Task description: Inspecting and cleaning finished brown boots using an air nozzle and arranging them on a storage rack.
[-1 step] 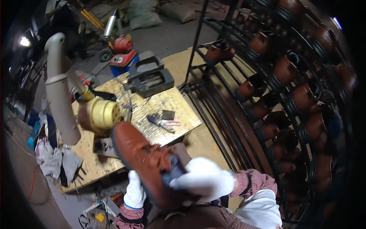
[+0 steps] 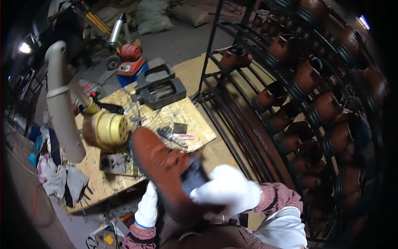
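Wooden bench [image 2: 200,123] left, black rack [image 2: 210,46] right | brown boot [image 2: 163,172] near, before bench | left hand [image 2: 148,207] at its left side, right hand [image 2: 228,189] at its opening [image 2: 193,177]; finger closing cannot be told | seems best: support boot steadily, right fingers gentle.

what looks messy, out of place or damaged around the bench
Mostly the rags: they lie crumpled at the left edge of the bench, which looks untidy. The bench top also looks littered with small dark bits. The boot is too blurred to judge for damage.
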### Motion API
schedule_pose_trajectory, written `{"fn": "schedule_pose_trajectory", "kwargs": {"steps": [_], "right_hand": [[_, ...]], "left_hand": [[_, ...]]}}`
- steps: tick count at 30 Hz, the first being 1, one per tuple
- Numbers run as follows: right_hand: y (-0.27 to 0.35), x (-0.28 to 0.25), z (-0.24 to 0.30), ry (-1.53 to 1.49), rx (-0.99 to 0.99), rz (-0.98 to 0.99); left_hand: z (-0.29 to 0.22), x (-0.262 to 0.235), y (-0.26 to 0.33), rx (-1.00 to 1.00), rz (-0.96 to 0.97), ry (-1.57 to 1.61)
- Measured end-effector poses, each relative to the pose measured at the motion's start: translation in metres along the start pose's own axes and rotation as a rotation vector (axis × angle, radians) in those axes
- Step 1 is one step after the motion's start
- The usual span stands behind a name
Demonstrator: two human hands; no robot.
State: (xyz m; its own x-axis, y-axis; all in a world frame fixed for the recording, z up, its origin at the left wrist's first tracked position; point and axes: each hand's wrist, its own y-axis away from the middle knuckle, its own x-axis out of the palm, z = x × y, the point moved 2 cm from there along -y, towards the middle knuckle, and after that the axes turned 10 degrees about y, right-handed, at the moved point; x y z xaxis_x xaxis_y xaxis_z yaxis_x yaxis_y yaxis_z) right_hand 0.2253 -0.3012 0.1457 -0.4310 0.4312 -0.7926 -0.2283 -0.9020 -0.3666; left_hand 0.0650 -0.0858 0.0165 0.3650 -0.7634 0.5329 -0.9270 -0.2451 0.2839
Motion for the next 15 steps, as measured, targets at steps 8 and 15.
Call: {"fn": "schedule_pose_trajectory", "kwargs": {"steps": [8, 15], "right_hand": [[-0.013, -0.119, -0.196, 0.845, 0.807, -0.158], [-0.043, -0.144, -0.339, 1.451, 0.788, -0.17]], "left_hand": [[0.047, -0.004, -0.056, -0.135, -0.007, 0.309], [0.055, -0.05, -0.093, -0.618, -0.582, 0.45]]}}
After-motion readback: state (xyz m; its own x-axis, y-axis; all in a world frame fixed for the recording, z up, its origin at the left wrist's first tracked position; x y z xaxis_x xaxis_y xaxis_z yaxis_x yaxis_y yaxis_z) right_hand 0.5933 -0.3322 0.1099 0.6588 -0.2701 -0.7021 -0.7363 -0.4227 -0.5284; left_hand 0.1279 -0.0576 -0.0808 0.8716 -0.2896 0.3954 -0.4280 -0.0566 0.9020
